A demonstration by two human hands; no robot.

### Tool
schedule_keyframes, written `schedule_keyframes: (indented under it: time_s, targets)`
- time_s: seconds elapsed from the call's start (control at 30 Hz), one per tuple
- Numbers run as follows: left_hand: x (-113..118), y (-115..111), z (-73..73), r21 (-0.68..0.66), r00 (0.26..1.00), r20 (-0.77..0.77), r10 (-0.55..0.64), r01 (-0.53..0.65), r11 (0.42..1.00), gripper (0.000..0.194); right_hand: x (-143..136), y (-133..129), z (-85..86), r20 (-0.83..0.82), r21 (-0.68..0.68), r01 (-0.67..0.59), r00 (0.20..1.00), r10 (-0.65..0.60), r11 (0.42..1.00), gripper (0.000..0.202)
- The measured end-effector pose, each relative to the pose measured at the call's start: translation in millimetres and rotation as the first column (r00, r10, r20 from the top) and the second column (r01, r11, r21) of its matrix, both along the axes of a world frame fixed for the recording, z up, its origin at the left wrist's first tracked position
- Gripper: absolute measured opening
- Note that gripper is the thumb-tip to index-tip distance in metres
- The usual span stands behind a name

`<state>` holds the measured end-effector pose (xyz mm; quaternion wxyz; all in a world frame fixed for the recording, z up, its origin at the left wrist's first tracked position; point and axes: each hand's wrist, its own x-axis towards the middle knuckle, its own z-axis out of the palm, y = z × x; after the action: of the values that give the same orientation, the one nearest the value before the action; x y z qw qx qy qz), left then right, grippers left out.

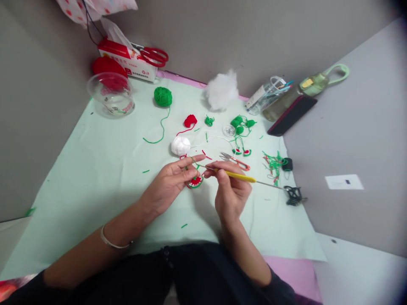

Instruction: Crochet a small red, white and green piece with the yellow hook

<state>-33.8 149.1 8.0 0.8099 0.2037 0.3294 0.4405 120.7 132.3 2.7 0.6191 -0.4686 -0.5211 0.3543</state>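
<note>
Pinched between the thumb and fingers of my left hand is a small red, white and green crochet piece, round like a watermelon slice. Its index finger points out to the right, with green yarn near the tip. My right hand grips a crochet hook by its yellow handle, pen-fashion. The hook's metal tip reaches left to the yarn by my left fingers; whether it is inside a stitch is too small to tell. Just beyond the hands lie a white yarn ball and orange-handled thread snips.
Farther back are a green yarn ball, a red crochet piece, white stuffing and green crochet pieces. A plastic cup and tissue box stand left. At right are a phone, yarn scraps and a black stand.
</note>
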Motion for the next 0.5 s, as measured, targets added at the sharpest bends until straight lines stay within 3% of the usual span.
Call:
schedule_keyframes:
  time_s: [0.3, 0.43, 0.5]
  targets:
    - [-9, 5, -1.0, 0.06, 0.998, -0.006, -0.067, 0.068, 0.996, 0.033, 12, 12, 4.6, -0.324, -0.158, -0.07, 0.946, 0.016, 0.985, 0.011]
    - [-7, 4, -1.0, 0.088, 0.998, -0.046, -0.043, 0.047, 0.995, 0.038, 12, 11, 4.4, -0.304, -0.193, -0.127, 0.95, 0.064, 0.973, 0.016]
    - [-3, 3, -2.1, 0.093, 0.997, -0.072, -0.039, 0.045, 0.995, 0.046, 8, 8, 3.4, -0.186, -0.147, -0.154, 0.974, 0.125, 0.977, 0.014]
